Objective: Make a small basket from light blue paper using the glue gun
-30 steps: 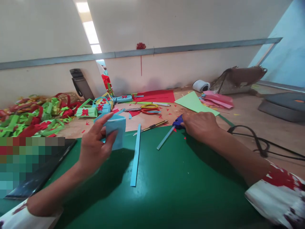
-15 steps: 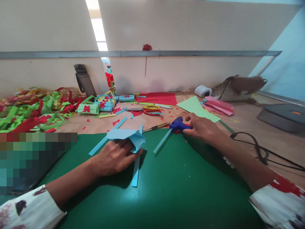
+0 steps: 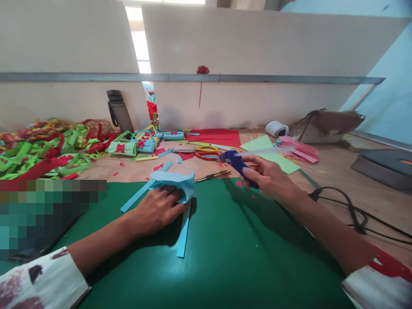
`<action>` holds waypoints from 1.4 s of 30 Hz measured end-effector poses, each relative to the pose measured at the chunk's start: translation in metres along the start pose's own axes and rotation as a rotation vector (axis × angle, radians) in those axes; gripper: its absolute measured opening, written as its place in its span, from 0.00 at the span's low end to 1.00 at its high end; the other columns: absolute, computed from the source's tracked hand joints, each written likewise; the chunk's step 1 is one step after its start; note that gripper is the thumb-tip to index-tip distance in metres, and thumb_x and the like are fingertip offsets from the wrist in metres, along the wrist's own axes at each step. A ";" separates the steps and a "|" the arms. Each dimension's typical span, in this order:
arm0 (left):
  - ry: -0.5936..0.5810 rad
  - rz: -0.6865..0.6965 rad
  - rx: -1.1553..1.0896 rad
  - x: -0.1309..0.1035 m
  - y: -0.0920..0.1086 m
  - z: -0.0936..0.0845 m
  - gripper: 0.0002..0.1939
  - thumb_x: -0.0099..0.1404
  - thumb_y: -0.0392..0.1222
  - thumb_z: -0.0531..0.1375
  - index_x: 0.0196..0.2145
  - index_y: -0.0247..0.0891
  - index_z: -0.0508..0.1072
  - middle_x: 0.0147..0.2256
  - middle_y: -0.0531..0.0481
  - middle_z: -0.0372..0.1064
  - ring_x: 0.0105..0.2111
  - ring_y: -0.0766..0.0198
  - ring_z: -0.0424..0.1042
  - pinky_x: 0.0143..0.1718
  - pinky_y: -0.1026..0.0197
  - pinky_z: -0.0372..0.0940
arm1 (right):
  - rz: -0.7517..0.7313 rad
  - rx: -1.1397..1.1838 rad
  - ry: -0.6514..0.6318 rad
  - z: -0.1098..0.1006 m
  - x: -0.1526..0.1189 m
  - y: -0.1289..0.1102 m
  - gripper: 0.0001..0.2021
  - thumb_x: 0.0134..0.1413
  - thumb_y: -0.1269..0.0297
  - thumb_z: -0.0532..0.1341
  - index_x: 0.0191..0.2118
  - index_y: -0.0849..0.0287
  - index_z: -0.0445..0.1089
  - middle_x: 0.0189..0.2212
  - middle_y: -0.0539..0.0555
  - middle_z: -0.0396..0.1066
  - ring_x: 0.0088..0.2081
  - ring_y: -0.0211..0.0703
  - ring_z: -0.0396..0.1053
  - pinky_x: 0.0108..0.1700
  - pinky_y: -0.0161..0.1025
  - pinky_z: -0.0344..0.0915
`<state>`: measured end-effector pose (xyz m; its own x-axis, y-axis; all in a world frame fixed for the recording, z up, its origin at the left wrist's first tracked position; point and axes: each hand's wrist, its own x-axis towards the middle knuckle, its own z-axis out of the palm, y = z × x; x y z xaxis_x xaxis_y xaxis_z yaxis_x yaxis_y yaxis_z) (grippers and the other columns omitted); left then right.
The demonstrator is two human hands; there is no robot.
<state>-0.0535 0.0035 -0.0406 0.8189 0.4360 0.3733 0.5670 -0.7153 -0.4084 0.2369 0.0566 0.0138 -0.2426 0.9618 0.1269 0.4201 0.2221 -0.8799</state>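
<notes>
My left hand (image 3: 157, 209) is closed on a folded light blue paper piece (image 3: 183, 184), its fingertips hidden inside the fold. One blue strip (image 3: 183, 238) lies on the green mat (image 3: 219, 262) under that piece, and another blue strip (image 3: 137, 196) slants out to its left. My right hand (image 3: 267, 174) grips a dark blue glue gun (image 3: 236, 161) by its handle, raised over the mat's far edge. From the gun a translucent glue stick, blurred, points right.
Scissors (image 3: 206, 151) and a cutter (image 3: 212, 176) lie beyond the mat. Paper bags (image 3: 120, 148) and a colourful paper pile (image 3: 41, 148) are at left, near a bottle (image 3: 120, 113). Green paper (image 3: 273, 152), a black cable (image 3: 349, 206) and a handbag (image 3: 325, 126) are at right.
My right hand has lifted and turned the glue gun, so its stick now points right instead of down-left. My left hand stays at the blue piece, which is tilted slightly differently.
</notes>
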 end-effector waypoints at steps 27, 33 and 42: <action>-0.263 0.000 -0.043 0.010 -0.003 0.001 0.12 0.68 0.37 0.49 0.44 0.38 0.71 0.34 0.42 0.70 0.34 0.55 0.69 0.30 0.57 0.61 | 0.189 -0.288 -0.901 0.018 -0.049 -0.034 0.20 0.49 0.46 0.57 0.42 0.53 0.69 0.34 0.51 0.68 0.35 0.47 0.65 0.32 0.38 0.61; -0.307 -0.073 -0.021 0.017 -0.002 -0.004 0.11 0.66 0.37 0.51 0.39 0.36 0.73 0.33 0.41 0.70 0.33 0.53 0.69 0.30 0.55 0.61 | 0.130 -0.288 -0.856 0.012 -0.045 -0.048 0.21 0.48 0.46 0.57 0.43 0.54 0.70 0.37 0.54 0.70 0.39 0.52 0.68 0.37 0.43 0.65; -0.317 -0.114 -0.050 0.019 -0.009 0.001 0.13 0.65 0.34 0.48 0.40 0.34 0.72 0.32 0.38 0.71 0.32 0.50 0.69 0.30 0.52 0.62 | 0.192 -0.436 -0.790 0.001 -0.039 -0.020 0.17 0.48 0.46 0.58 0.40 0.47 0.72 0.34 0.49 0.73 0.36 0.50 0.70 0.34 0.41 0.69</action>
<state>-0.0427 0.0189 -0.0311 0.7419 0.6571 0.1335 0.6579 -0.6749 -0.3342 0.2375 0.0141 0.0260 -0.5936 0.6354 -0.4939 0.7682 0.2645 -0.5830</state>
